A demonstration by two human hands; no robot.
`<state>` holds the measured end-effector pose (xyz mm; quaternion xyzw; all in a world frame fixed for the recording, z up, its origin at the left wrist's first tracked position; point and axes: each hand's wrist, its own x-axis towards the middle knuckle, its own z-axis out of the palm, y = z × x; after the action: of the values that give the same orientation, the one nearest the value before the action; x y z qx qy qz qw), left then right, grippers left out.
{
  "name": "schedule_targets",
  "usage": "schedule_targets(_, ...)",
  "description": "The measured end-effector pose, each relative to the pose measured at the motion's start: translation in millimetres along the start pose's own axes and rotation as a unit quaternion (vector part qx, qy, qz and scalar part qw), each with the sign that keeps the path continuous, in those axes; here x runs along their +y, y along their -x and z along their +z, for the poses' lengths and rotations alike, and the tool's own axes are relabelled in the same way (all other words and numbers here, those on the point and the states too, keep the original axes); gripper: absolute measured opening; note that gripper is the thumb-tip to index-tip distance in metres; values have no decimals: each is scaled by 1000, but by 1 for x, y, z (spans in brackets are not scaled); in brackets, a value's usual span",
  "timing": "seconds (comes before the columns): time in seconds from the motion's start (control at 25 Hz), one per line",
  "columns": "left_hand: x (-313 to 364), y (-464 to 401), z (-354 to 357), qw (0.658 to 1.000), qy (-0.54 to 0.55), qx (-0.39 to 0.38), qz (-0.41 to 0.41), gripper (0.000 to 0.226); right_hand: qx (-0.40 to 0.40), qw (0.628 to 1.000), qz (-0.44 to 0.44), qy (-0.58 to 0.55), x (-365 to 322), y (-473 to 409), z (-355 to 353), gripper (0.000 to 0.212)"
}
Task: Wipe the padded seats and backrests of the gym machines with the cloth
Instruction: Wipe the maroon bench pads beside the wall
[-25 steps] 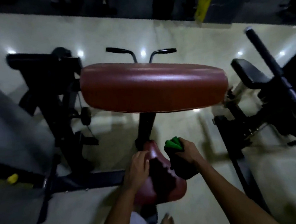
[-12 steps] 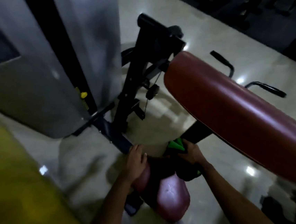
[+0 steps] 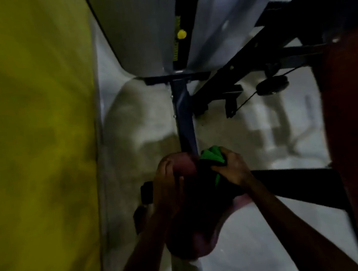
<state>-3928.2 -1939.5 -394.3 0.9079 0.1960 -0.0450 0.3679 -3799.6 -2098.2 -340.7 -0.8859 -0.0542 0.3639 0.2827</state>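
You are looking down in dim, blurred light at a pale glossy floor point(image 3: 260, 236) that carries soft shadows and faint reflections. A yellow wall point(image 3: 33, 149) fills your left side, and beside it a grey shroud point(image 3: 137, 25) stands in 2 panels either side of a dark slot holding a small yellow knob point(image 3: 181, 34). Black frame bars point(image 3: 252, 47) cross the upper right, with what looks like a small pulley point(image 3: 272, 84) hanging below them.
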Motion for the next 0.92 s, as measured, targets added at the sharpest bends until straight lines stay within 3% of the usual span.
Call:
schedule_targets(0.12, -28, 14, 62, 996, -73, 50, 0, 57, -33, 998, -62, 7, -1, -84, 39, 48)
schedule_targets(0.32, -36, 11, 75, 989, -127, 68, 19, 57, -201, 970, -102, 90, -33, -160, 76, 55)
schedule_targets(0.44, -32, 8, 74, 989, -133, 63, 12, 58, -192, 972, -99, 93, -22, -156, 52, 38)
schedule_targets(0.64, -29, 7, 73, 986, -150, 71, 4, 58, -178, 981, -72, -24, 5, -141, 34, 19)
schedule_targets(0.84, -33, 10, 76, 984, -162, 70, -2, 59, -219, 954, -188, 78, -33, -153, 71, 34)
schedule_targets(0.92, -33, 9, 75, 985, -160, 68, -5, 59, -209, 958, -179, 76, -27, -149, 61, 30)
